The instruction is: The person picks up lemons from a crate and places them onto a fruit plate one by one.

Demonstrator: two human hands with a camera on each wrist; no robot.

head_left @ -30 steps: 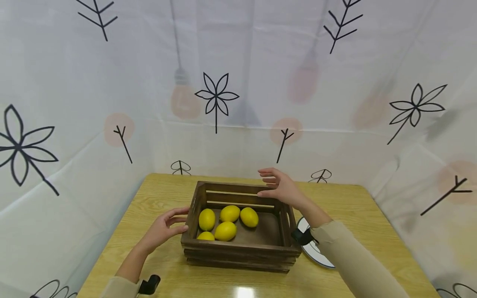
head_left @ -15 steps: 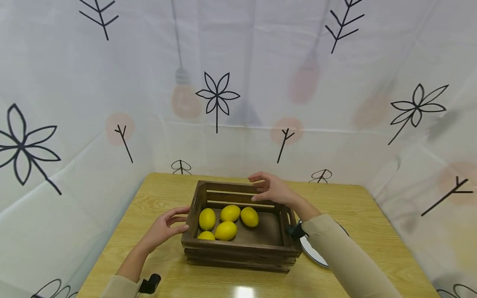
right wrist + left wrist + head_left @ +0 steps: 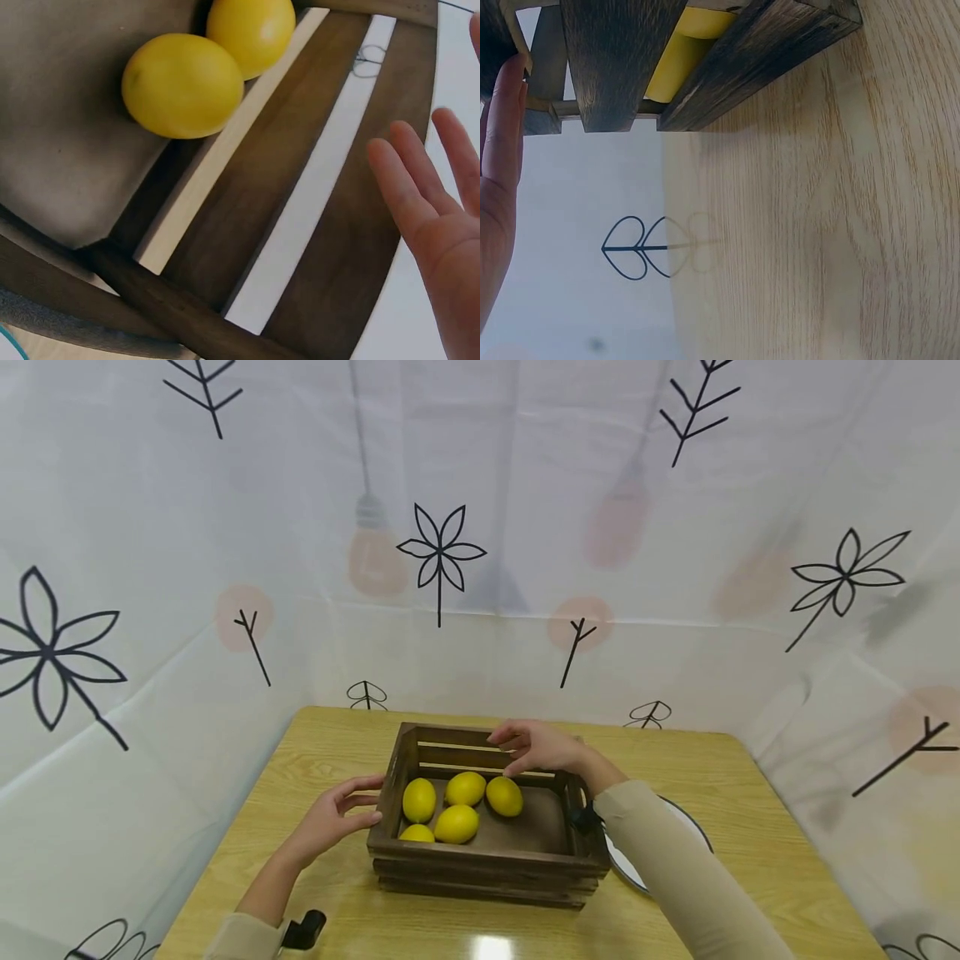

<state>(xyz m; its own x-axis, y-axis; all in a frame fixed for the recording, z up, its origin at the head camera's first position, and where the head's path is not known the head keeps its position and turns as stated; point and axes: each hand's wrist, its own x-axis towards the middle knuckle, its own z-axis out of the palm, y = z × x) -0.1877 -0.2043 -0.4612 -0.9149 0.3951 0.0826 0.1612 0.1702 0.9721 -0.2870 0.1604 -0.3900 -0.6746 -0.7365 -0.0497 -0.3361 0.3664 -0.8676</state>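
While relaxed hands flank the slatted wooden crate | smooth oval lemons (five) inside

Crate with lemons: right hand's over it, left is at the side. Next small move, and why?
Probably lower the right hand onto the nearest lemon and close the fingers round it. That hand hangs open over the back of the crate, holding nothing, with that lemon just below its fingertips. The left hand already rests against the crate's left end, steadying it.
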